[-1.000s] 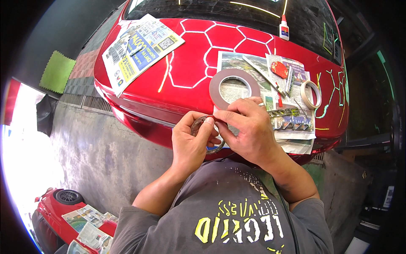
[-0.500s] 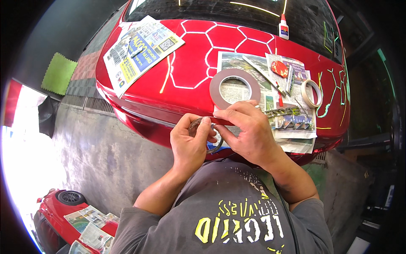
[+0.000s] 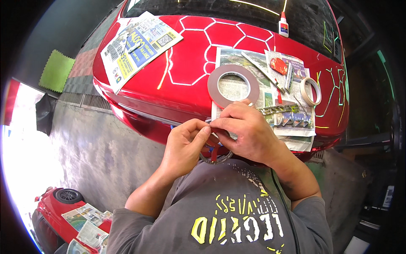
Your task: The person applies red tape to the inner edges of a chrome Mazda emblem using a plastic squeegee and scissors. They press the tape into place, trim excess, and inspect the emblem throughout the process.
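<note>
My left hand [image 3: 186, 146] and my right hand [image 3: 249, 133] meet near the rear edge of the red car [image 3: 186, 99], both closed. Below their fingers hangs a dark ring-shaped piece [image 3: 216, 161], with red and blue showing inside its loop. The fingers hide its upper part. The thumb and forefinger of each hand pinch close together, with a small pale tip [image 3: 208, 120] between them that I cannot make out. Just beyond my right hand, a wide roll of grey-brown tape [image 3: 214, 84] lies on newspaper [image 3: 232, 57].
On the newspaper are a narrow tape roll [image 3: 308, 91], a craft knife [image 3: 258, 67], a red piece [image 3: 278, 65] and chrome lettering [image 3: 292, 122]. A glue bottle [image 3: 283, 28] stands farther back. Another newspaper [image 3: 141, 46] covers the left side. A toy-like red car [image 3: 50, 207] appears lower left.
My fingertips have come together from slightly apart. The ring-shaped piece has dropped lower and now hangs beneath my hands. The view has shifted slightly.
</note>
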`<state>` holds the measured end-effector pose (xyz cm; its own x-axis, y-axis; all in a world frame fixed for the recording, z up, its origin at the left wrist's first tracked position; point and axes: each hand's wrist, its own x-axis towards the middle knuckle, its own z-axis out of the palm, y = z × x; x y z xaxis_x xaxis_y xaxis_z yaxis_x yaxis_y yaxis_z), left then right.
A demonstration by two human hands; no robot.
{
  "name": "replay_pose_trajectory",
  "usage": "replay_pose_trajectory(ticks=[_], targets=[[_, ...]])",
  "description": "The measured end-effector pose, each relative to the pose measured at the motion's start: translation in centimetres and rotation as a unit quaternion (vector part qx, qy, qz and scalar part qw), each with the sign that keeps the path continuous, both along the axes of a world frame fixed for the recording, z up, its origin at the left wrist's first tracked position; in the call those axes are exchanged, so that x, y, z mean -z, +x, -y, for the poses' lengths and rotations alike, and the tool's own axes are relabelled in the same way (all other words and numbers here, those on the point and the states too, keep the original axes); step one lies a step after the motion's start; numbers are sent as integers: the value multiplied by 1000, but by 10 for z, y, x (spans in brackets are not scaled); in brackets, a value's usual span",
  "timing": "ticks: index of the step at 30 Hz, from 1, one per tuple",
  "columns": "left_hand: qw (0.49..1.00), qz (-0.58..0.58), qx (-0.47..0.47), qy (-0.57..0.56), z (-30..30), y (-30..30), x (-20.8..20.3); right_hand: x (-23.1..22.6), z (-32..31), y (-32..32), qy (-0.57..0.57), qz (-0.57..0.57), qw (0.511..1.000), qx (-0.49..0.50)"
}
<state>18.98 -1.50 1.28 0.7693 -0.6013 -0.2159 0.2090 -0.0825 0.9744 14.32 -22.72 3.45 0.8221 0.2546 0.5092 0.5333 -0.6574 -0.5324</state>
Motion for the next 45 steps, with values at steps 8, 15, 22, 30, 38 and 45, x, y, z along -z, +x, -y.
replay_pose_trajectory(ticks=[8,15,22,30,38,45], targets=[[999,0,-50,14,-2,-11,-3,-7,14,10,-58,-27,998,-18],[989,127,-67,35,9,1,-7,-15,16,17,11,-108,994,-14],[987,112,-107,51,23,7,-5,-15,15,20,40,-116,992,8],[981,128,-144,-1,32,6,0,-21,18,23,27,-124,992,7],[972,152,-174,-32,37,6,-1,-22,16,25,28,-110,993,15],[966,151,-203,-57,41,4,7,-20,12,27,43,-106,993,23]])
